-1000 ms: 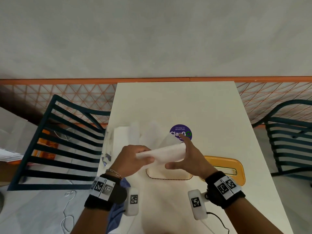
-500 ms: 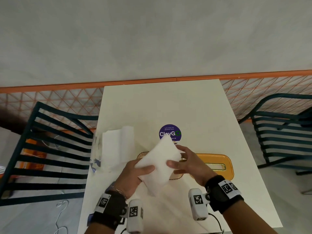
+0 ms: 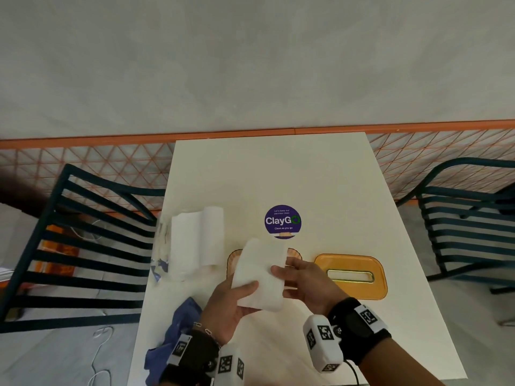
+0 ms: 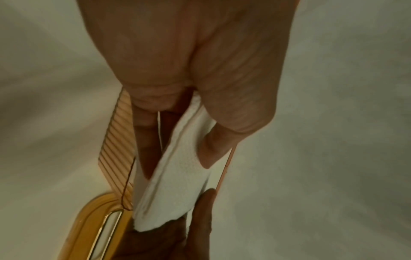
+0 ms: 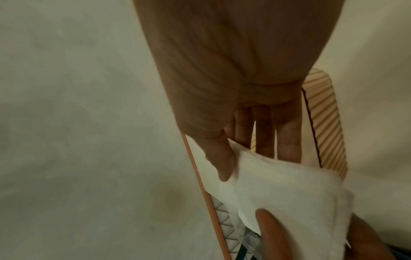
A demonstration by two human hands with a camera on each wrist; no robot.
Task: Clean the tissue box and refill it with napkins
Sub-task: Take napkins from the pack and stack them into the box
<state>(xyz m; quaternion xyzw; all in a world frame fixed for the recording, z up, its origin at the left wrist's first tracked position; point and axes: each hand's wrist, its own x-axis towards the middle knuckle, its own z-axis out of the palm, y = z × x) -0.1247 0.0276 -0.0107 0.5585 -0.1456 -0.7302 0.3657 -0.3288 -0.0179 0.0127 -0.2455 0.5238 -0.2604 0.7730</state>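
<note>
A folded stack of white napkins (image 3: 260, 274) is held above the open ribbed tissue box (image 3: 230, 261), whose rim shows on both sides of it. My left hand (image 3: 237, 299) grips the stack's near left edge, thumb on top. My right hand (image 3: 295, 277) pinches its right edge with thumb above and fingers below. In the left wrist view the napkins (image 4: 177, 177) sit between thumb and fingers, with the box's ribbed wall (image 4: 119, 149) behind. The right wrist view shows the napkins (image 5: 278, 190) and the box wall (image 5: 327, 123). The amber lid (image 3: 352, 274) lies to the right.
A pack of white napkins (image 3: 195, 240) lies at the white table's (image 3: 278, 174) left edge. A purple round sticker (image 3: 282, 221) is behind the box. A blue cloth (image 3: 178, 338) lies near the front left corner. Dark slatted chairs (image 3: 80, 246) stand on both sides.
The napkin stack has come nearer to me and turned, with its long side now running away from me over the box. Both hands kept hold of it.
</note>
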